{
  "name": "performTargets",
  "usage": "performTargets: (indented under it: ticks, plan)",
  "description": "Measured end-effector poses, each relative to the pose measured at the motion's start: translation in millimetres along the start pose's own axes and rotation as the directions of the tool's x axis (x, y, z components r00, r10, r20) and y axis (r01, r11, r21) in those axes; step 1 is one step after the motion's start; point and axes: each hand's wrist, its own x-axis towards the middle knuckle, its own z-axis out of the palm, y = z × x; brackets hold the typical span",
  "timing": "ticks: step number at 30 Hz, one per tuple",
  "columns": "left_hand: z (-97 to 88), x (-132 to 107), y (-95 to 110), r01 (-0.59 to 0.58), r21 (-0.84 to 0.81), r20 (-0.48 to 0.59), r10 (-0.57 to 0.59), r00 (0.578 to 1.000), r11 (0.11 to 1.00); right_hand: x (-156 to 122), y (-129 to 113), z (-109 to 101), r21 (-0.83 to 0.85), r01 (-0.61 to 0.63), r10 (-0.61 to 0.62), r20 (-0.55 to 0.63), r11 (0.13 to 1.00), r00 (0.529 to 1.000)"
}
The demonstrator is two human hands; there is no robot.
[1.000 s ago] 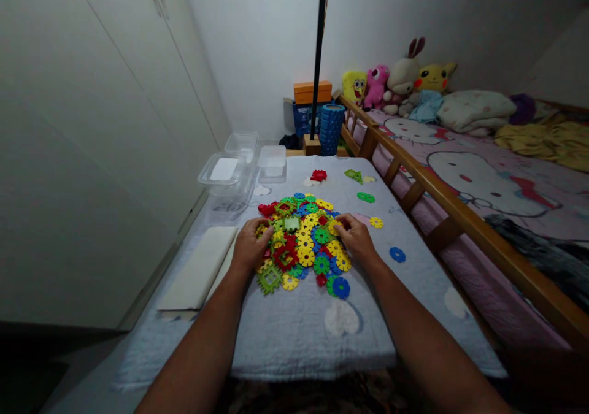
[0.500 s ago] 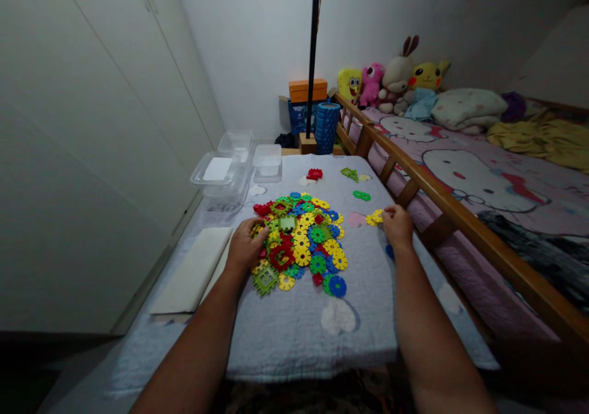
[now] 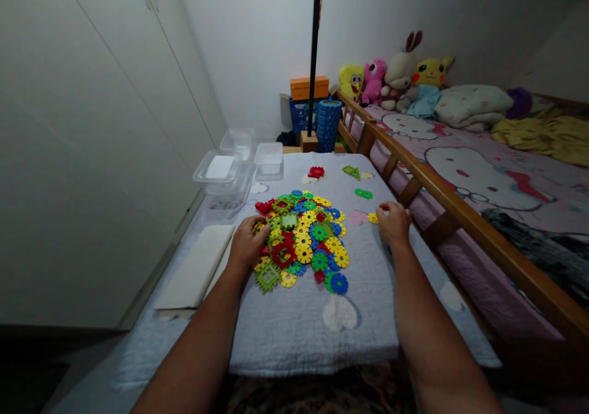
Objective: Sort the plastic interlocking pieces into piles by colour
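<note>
l hand (image 3: 247,241) curled at l edge of plastic-pc pile (image 3: 304,240); r hand (image 3: 394,222) next to yellow notched disc (image 3: 372,218); can't tell if either's fingers (image 3: 385,208) grip.

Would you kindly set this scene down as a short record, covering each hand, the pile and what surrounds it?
left hand: at the left edge of the pile
right hand: beside a yellow disc; grip unclear
pile: red, yellow, green and blue pieces
beyond pile: red piece, green triangle, joined green discs
left side: clear containers, folded beige sheet
right side: bed with plush toys
</note>
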Motion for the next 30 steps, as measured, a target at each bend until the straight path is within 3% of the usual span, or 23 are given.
performTargets:
  ticks: [2, 6, 9, 13, 18, 23, 27, 30]
  plan:
    - [-0.1, 0, 0, -0.003, 0.000, 0.005, 0.003, 1.000, 1.000, -5, -16, 2, 0.114, 0.165, -0.175, 0.085, 0.980, 0.981]
    - [0.5, -1, 0, 0.004, -0.020, -0.013, -0.004, 1.000, 1.000, -24, -52, 6, 0.328, 0.354, -0.439, 0.239, 0.876, 0.866]
    - [1.4, 0, -2, 0.019, -0.042, -0.012, -0.019, 1.000, 0.999, -38, -71, 9, 0.391, 0.406, -0.531, 0.298, 0.826, 0.793]
    - [2.2, 0, -4, 0.036, -0.060, -0.001, -0.036, 0.999, 0.998, -52, -86, 12, 0.392, 0.469, -0.597, 0.326, 0.791, 0.734]
    - [2.2, 0, -3, 0.044, -0.079, -0.010, -0.045, 0.999, 0.996, -63, -97, 17, 0.321, 0.516, -0.606, 0.350, 0.794, 0.714]
    - [2.7, 1, -5, 0.035, -0.077, -0.016, -0.036, 0.999, 0.996, -62, -99, 18, 0.340, 0.483, -0.586, 0.355, 0.807, 0.729]
    - [3.1, 1, -7, 0.021, -0.078, -0.021, -0.022, 1.000, 0.997, -57, -98, 15, 0.436, 0.408, -0.570, 0.356, 0.802, 0.740]
    - [3.0, 1, -6, 0.014, -0.076, -0.021, -0.016, 1.000, 0.997, -55, -94, 12, 0.573, 0.259, -0.533, 0.382, 0.778, 0.755]
